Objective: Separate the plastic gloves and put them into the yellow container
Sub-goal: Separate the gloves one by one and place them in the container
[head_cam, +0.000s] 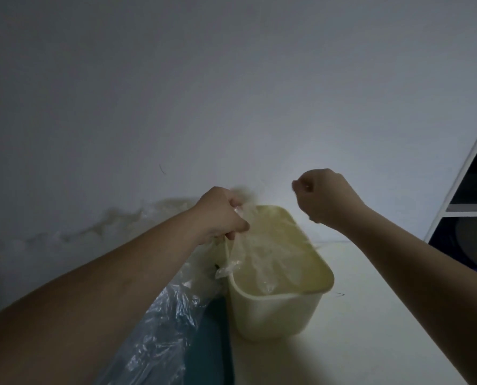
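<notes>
The pale yellow container (pixel 276 315) stands on a white surface, its open top facing up. My left hand (pixel 220 215) hovers above the container's left rim and grips a clear plastic glove (pixel 259 254), which hangs from the fingers and spreads over and into the opening. My right hand (pixel 326 195) is raised above and to the right of the container, with its fingers curled and thumb against forefinger. I see no plastic in it. More crumpled clear plastic (pixel 159 329) lies under my left forearm, left of the container.
A teal object (pixel 215 343) sits beneath the crumpled plastic against the container's left side. The white tabletop (pixel 356 329) extends to the right. A white shelf frame (pixel 470 190) with dark compartments stands at the far right. A stained wall is close behind.
</notes>
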Motion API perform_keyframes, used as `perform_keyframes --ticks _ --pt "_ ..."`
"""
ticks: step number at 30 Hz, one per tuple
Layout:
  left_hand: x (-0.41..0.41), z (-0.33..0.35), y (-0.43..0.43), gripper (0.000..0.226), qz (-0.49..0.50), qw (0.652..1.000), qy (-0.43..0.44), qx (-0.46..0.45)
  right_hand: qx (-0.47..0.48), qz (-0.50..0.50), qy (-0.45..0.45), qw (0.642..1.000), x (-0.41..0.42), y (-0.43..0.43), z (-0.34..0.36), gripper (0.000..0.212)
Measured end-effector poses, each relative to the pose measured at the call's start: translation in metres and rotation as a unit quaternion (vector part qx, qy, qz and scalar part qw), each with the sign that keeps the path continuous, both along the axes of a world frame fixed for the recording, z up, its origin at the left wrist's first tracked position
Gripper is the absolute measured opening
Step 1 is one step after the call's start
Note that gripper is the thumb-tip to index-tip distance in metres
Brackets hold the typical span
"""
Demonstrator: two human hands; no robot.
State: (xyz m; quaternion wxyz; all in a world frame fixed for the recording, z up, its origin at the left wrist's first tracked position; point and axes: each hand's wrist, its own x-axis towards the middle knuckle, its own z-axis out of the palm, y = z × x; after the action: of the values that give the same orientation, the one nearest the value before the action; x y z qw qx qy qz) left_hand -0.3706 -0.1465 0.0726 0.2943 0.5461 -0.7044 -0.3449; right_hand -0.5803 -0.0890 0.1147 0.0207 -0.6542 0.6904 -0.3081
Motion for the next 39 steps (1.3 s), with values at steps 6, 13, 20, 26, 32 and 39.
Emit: perform_keyframes --ticks 6,13,20,26,32,39 --pt "-0.007 -0.005 -0.003 0.072 0.025 0.998 -0.021 -0.056 0.29 0.166 0.151 0.93 0.051 0.016 -0.009 0.05" --pt "0.041 0.007 0.03 0.043 0.033 0.987 -0.002 -0.16 0.415 0.129 0.277 0.857 0.085 -0.022 -0.071 0.077" --pt "0.077 -0.002 0.065 0.028 0.009 0.98 -0.014 -0.199 0.377 0.1 0.295 0.872 0.088 -0.039 -0.07 0.054" --pt "0.111 -0.016 0.117 0.008 -0.007 0.971 -0.031 -0.239 0.178 0.097 0.262 0.944 0.101 0.001 -0.027 0.012" --pt "0.132 -0.056 0.164 0.037 -0.064 0.96 -0.252 -0.107 -0.021 0.279 0.008 0.96 0.169 0.062 -0.03 0.024" --pt "0.159 -0.115 0.167 0.019 -0.064 0.935 -0.335 -0.1 0.131 0.329 -0.062 0.933 0.192 0.071 -0.068 0.026"
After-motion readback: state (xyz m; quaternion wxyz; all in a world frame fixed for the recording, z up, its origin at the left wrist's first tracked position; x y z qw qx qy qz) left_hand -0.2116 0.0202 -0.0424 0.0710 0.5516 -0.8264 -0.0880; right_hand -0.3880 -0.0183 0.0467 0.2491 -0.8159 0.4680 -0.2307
